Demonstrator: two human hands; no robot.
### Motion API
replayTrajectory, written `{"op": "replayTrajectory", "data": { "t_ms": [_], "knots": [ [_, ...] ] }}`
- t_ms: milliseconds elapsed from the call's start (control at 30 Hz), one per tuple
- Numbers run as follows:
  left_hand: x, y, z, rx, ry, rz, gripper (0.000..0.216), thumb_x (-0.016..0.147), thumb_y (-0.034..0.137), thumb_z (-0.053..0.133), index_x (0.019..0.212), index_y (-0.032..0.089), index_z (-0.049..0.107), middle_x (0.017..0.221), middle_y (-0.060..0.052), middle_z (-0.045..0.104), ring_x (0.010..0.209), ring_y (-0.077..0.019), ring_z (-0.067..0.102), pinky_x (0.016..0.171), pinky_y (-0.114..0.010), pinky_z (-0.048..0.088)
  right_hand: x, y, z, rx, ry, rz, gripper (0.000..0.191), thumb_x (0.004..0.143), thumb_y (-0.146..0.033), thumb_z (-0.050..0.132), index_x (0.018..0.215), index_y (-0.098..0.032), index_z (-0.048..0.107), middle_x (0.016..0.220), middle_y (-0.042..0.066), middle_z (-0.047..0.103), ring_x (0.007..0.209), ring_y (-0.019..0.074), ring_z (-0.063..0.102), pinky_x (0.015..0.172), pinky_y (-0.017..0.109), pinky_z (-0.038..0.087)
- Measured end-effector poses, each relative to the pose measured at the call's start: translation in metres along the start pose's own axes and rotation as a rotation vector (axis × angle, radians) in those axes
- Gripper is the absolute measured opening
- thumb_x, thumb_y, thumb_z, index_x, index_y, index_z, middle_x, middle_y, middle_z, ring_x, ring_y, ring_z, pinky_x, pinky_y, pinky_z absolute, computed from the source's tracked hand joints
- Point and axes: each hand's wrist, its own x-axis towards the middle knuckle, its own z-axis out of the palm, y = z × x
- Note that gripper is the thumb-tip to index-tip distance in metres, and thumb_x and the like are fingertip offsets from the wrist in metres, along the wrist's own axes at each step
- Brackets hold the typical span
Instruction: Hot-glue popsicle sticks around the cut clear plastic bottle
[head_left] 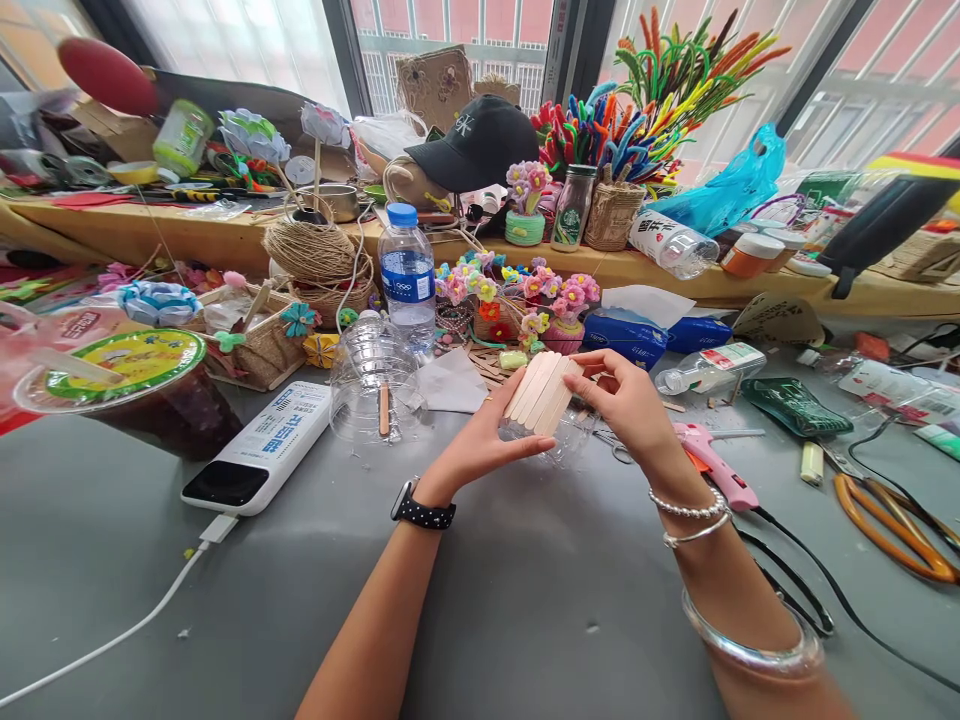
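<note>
Several pale craft sticks (541, 393) lie side by side as a small panel above the grey table, tilted a little. My left hand (491, 440) grips the panel's left and lower edges between thumb and fingers. At its upper right edge, the bent fingers of my right hand (619, 392) close on the end stick. A clear plastic piece (566, 448) shows just below the panel; whether they touch, I cannot tell. To the left, a cut clear bottle part (360, 400) lies by a single brown stick (384, 410).
A pink glue gun (716, 468) and orange-handled scissors (892, 525) lie on the right. At left stand a sealed drink cup (142, 390) and a white power bank (262, 450) with its cable. A capped water bottle (406, 280) stands behind, before a crowded wooden ledge (480, 262).
</note>
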Motion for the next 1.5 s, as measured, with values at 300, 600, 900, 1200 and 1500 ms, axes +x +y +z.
{"op": "replayTrajectory", "data": {
  "t_ms": [300, 600, 900, 1200, 1500],
  "knots": [
    [-0.0003, -0.0002, -0.0003, -0.004, -0.016, -0.006, 0.083, 0.065, 0.045, 0.060, 0.132, 0.027, 0.013, 0.140, -0.004, 0.013, 0.125, -0.0242, 0.020, 0.102, -0.038, 0.020, 0.0006, 0.0021, -0.0002, 0.009, -0.003, -0.005, 0.038, 0.065, -0.046, 0.055, 0.089, -0.017, 0.055, 0.076, 0.002, 0.058, 0.056, 0.0097, 0.047, 0.052, 0.025, 0.038],
    [-0.0004, 0.0012, -0.0005, -0.024, -0.014, 0.009, 0.082, 0.065, 0.044, 0.060, 0.131, 0.027, 0.016, 0.140, -0.004, 0.016, 0.125, -0.0243, 0.020, 0.102, -0.039, 0.019, 0.0002, 0.0033, -0.0004, 0.015, -0.011, -0.010, 0.040, 0.065, -0.048, 0.055, 0.090, -0.017, 0.054, 0.077, 0.003, 0.058, 0.058, 0.0107, 0.048, 0.054, 0.026, 0.039],
    [0.0010, -0.0043, -0.0006, 0.006, -0.003, 0.062, 0.089, 0.060, 0.043, 0.065, 0.132, 0.026, 0.014, 0.140, -0.006, 0.016, 0.125, -0.0243, 0.021, 0.103, -0.037, 0.019, 0.0002, 0.0016, 0.0006, 0.038, -0.034, -0.004, 0.041, 0.066, -0.045, 0.054, 0.100, -0.020, 0.055, 0.077, 0.001, 0.054, 0.050, 0.0065, 0.038, 0.048, 0.023, 0.034],
    [0.0010, -0.0062, 0.0015, 0.038, 0.019, 0.067, 0.088, 0.061, 0.045, 0.063, 0.132, 0.026, 0.014, 0.139, -0.006, 0.018, 0.125, -0.0245, 0.022, 0.102, -0.038, 0.020, -0.0001, 0.0054, 0.0009, 0.019, -0.007, -0.032, 0.044, 0.066, -0.047, 0.054, 0.101, -0.019, 0.058, 0.078, 0.002, 0.054, 0.050, 0.0065, 0.036, 0.048, 0.023, 0.033],
    [0.0016, -0.0055, -0.0001, -0.019, 0.013, 0.058, 0.085, 0.061, 0.044, 0.064, 0.131, 0.026, 0.018, 0.139, -0.006, 0.019, 0.124, -0.0257, 0.023, 0.101, -0.039, 0.022, 0.0000, 0.0041, 0.0015, 0.018, -0.001, -0.029, 0.045, 0.065, -0.047, 0.055, 0.100, -0.019, 0.058, 0.077, 0.002, 0.055, 0.050, 0.0068, 0.037, 0.049, 0.023, 0.035]
  ]
}}
